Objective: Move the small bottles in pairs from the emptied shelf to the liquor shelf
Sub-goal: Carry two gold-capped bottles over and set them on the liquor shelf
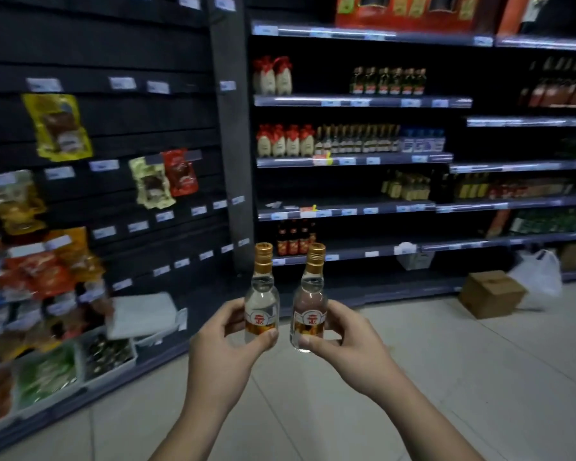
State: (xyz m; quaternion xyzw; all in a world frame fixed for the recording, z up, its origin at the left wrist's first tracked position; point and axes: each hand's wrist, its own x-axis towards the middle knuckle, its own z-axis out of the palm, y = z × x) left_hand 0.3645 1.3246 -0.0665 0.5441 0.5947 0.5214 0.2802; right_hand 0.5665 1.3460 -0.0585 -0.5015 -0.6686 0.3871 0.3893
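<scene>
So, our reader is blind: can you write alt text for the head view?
The left hand holds one small gold-capped bottle, the right hand a second bottle, both roughly upright, before liquor shelves; snack packets hang at left.

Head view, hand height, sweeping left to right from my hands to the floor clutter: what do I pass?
left hand → left bottle → right bottle → right hand → cardboard box → white plastic bag. Each hand has one bottle in its grip; box and bag sit on the floor.
</scene>
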